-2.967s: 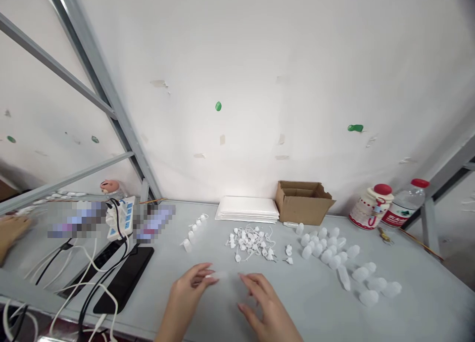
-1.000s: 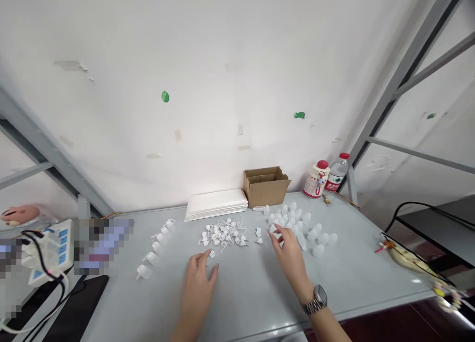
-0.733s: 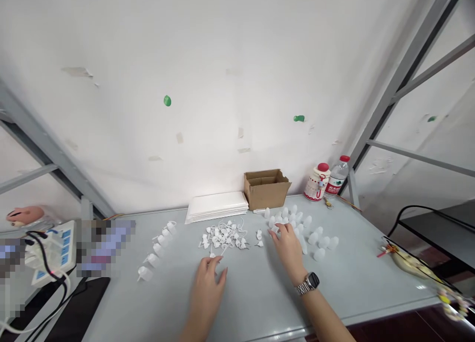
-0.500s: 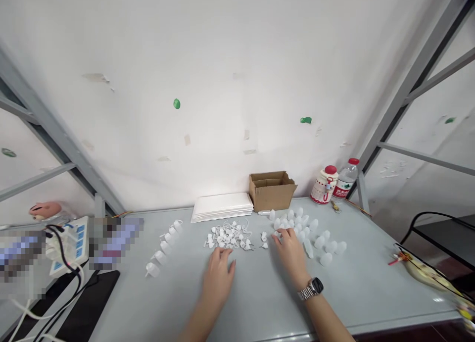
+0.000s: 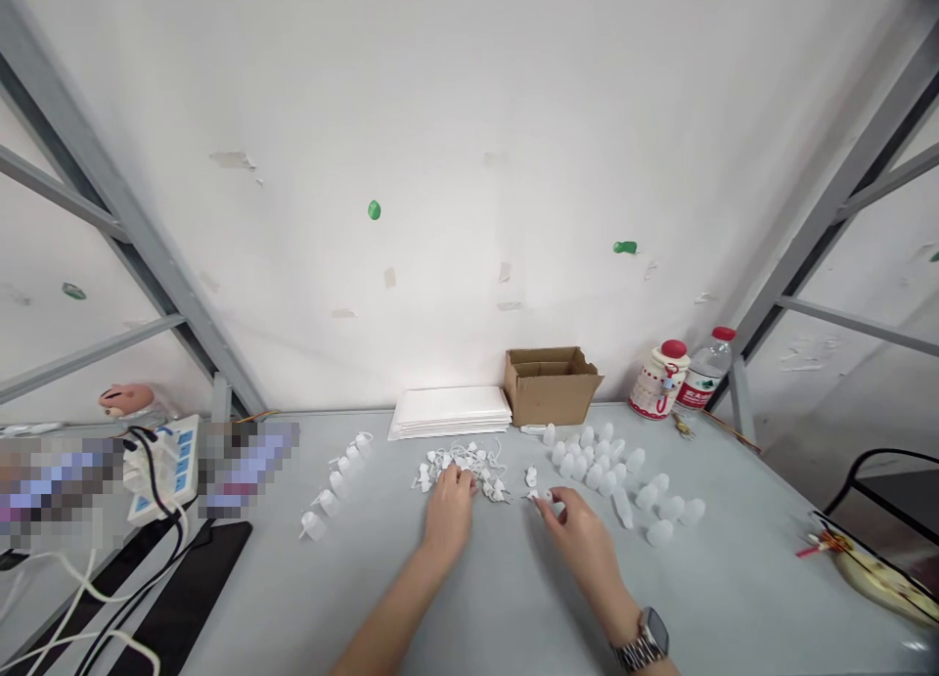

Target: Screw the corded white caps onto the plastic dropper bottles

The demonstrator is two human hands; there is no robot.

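Picking, apparently, among small white corded plastic caps (image 5: 468, 454), the left hand (image 5: 449, 515), grip hidden, likely needed one freed next; rightward, the right hand (image 5: 581, 531) narrowly pinched a small whitish plastic piece (image 5: 547, 496).

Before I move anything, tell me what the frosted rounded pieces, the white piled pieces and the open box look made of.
Frosted rounded pieces: matte, probably plastic or silicone, looking cloudily translucent. White piled pieces: perhaps plastic, evenly opaque; finish too small to judge. Open box: matte brown cardboard, judging by its ragged edge.
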